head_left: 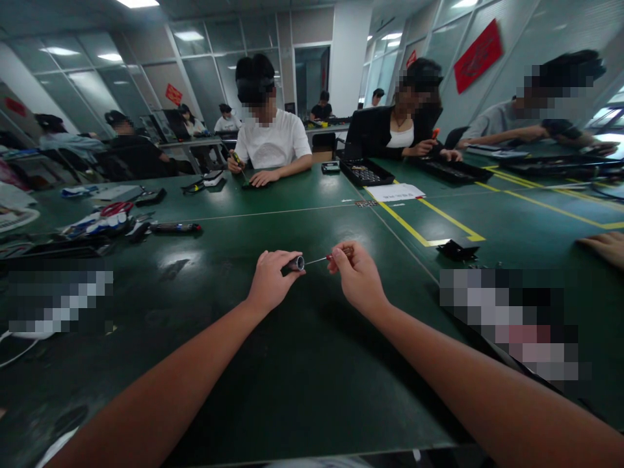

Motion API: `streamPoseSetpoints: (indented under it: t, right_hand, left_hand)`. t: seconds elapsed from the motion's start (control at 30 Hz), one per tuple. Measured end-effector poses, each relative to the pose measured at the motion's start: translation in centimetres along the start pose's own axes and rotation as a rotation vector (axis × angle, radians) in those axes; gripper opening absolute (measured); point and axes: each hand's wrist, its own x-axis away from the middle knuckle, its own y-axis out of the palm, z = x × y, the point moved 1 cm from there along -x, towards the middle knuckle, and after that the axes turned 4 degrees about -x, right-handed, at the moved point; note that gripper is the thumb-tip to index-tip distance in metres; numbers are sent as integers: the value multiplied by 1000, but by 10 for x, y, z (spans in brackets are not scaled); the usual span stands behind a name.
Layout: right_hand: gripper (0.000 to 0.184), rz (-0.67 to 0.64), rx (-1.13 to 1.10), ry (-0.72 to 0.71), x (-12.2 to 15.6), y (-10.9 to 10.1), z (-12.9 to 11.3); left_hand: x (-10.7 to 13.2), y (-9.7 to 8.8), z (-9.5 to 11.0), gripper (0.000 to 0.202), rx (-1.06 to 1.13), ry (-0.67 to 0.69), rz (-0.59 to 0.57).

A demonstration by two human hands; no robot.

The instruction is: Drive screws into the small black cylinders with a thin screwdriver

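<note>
My left hand (271, 279) is closed around a short dark cylinder (296, 264), whose round, silvery-rimmed end faces right. In my right hand (358, 276) is a screwdriver (333, 259) with a reddish handle, pinched between thumb and fingers. Its thin metal shaft points left, and the tip comes close to the cylinder's rim. Whether the tip touches the cylinder I cannot tell. Both hands are held above the green tabletop (312, 370), near its middle.
A dark pen-like tool (175, 228) and a heap of cables and tools (104, 221) lie left. Toward the right are a small black part (458, 249), yellow tape lines and another person's hand (607, 247). Black trays (366, 173) and co-workers are across the table.
</note>
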Motion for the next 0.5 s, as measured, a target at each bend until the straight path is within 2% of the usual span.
streamPoseSetpoints:
  t: [0.5]
  right_hand:
    - [20,12,-59,-20,2,0,-1]
  left_hand:
    - [0,1,-1,34,24,-21,-34]
